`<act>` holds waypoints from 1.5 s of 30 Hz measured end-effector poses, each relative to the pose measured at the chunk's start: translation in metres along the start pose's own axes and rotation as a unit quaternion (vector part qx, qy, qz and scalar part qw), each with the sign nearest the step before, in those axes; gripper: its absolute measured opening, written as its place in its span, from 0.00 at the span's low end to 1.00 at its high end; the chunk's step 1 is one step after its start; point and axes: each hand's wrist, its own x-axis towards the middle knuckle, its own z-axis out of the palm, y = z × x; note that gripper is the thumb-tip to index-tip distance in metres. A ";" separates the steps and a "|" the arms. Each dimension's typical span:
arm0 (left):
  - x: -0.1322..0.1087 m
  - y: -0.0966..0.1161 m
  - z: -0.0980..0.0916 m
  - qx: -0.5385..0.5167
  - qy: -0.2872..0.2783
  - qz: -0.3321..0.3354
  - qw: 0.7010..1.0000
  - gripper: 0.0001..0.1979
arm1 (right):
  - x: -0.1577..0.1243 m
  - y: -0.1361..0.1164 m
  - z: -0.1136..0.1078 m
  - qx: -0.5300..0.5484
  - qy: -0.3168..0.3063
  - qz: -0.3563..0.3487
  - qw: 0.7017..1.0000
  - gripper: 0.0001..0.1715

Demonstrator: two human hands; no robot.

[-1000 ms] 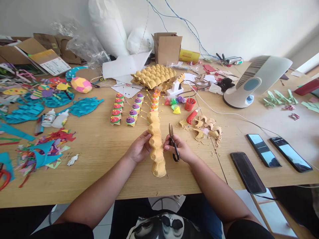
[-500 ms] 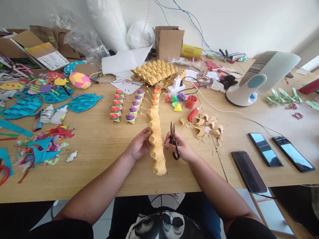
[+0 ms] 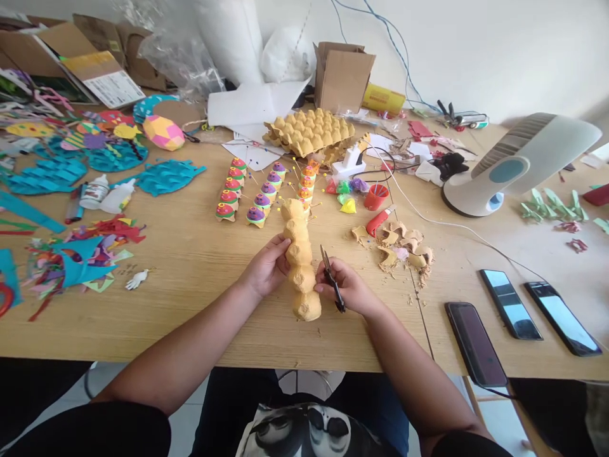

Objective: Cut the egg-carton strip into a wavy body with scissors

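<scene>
My left hand (image 3: 264,270) is closed round a long yellow strip of egg-carton cups (image 3: 299,260) that lies lengthwise on the wooden table (image 3: 190,254). My right hand (image 3: 349,289) grips small black scissors (image 3: 332,279), blades pointing up and left toward the strip's right side. Beyond the strip stand three rows of painted egg-cup caterpillars (image 3: 259,193) stuck with pins. A pile of cut carton scraps (image 3: 399,244) lies to the right of the scissors.
A full egg tray (image 3: 311,130) and cardboard box (image 3: 342,76) stand at the back. Blue paper fish and coloured paper scraps (image 3: 80,254) cover the left. A white fan (image 3: 514,165), a red cup (image 3: 375,197) and three phones (image 3: 514,317) are on the right.
The view has shifted a little. My right hand has tilted the scissors toward the carton strip, and the strip has been drawn slightly closer between my hands.
</scene>
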 end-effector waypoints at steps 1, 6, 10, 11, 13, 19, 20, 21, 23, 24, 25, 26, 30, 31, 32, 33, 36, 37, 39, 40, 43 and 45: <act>0.000 0.000 0.001 -0.004 -0.005 0.001 1.000 0.09 | 0.000 0.000 0.000 0.003 0.000 0.003 1.000 0.22; -0.005 0.004 0.007 -0.035 -0.053 0.022 0.998 0.16 | 0.000 -0.003 -0.003 0.009 0.043 0.022 0.999 0.24; -0.009 0.006 0.010 -0.040 -0.113 0.033 0.992 0.27 | -0.001 0.003 -0.012 0.034 0.100 0.003 0.994 0.24; -0.009 0.006 0.011 -0.032 -0.125 0.029 0.991 0.28 | -0.002 0.004 -0.014 0.036 0.112 -0.006 0.993 0.24; -0.011 0.004 0.011 -0.007 -0.147 0.016 0.989 0.31 | -0.002 0.006 -0.017 0.027 0.136 -0.023 0.990 0.25; -0.012 -0.006 0.009 0.082 -0.188 0.005 0.979 0.34 | -0.002 -0.001 -0.016 -0.046 0.125 -0.048 0.990 0.20; -0.011 -0.008 0.008 0.093 -0.187 0.012 0.978 0.34 | -0.001 -0.002 -0.016 -0.059 0.115 -0.054 0.990 0.20; -0.011 -0.009 0.008 0.106 -0.185 0.021 0.977 0.33 | -0.001 -0.002 -0.016 -0.072 0.107 -0.059 0.990 0.19; -0.010 -0.011 0.008 0.131 -0.183 0.040 0.973 0.31 | 0.000 0.000 -0.017 -0.101 0.098 -0.072 0.987 0.18; -0.010 -0.012 0.008 0.143 -0.183 0.049 0.971 0.29 | 0.000 0.002 -0.018 -0.114 0.096 -0.076 0.986 0.18; -0.010 -0.013 0.008 0.155 -0.182 0.057 0.969 0.28 | 0.001 0.003 -0.018 -0.125 0.095 -0.079 0.985 0.17; -0.011 -0.013 0.009 0.166 -0.181 0.064 0.967 0.27 | 0.001 0.004 -0.019 -0.132 0.092 -0.079 0.984 0.17; -0.018 -0.013 0.012 0.231 -0.166 0.100 0.953 0.26 | 0.003 0.005 -0.023 -0.148 0.092 -0.069 0.982 0.16; -0.020 -0.012 0.013 0.252 -0.158 0.111 0.948 0.26 | 0.003 0.004 -0.024 -0.152 0.104 -0.068 0.981 0.15; -0.021 -0.011 0.013 0.272 -0.151 0.122 0.943 0.25 | 0.003 0.003 -0.025 -0.155 0.123 -0.068 0.978 0.14; -0.023 -0.011 0.014 0.289 -0.146 0.133 0.937 0.25 | 0.003 0.002 -0.026 -0.156 0.147 -0.069 0.974 0.14; -0.024 -0.011 0.016 0.314 -0.142 0.153 0.926 0.24 | 0.005 0.002 -0.029 -0.143 0.225 -0.069 0.961 0.15; -0.025 -0.011 0.016 0.318 -0.143 0.153 0.925 0.24 | 0.005 0.002 -0.030 -0.139 0.244 -0.067 0.957 0.15; -0.024 -0.011 0.016 0.324 -0.141 0.149 0.924 0.25 | 0.007 0.004 -0.032 -0.145 0.276 -0.070 0.947 0.16; -0.024 -0.011 0.016 0.326 -0.138 0.145 0.924 0.25 | 0.007 0.005 -0.033 -0.152 0.291 -0.073 0.942 0.17; -0.022 -0.010 0.013 0.312 -0.128 0.140 0.931 0.27 | 0.007 0.005 -0.035 -0.160 0.320 -0.066 0.931 0.19; -0.020 -0.009 0.011 0.286 -0.120 0.137 0.941 0.28 | 0.007 0.005 -0.036 -0.152 0.324 -0.052 0.932 0.21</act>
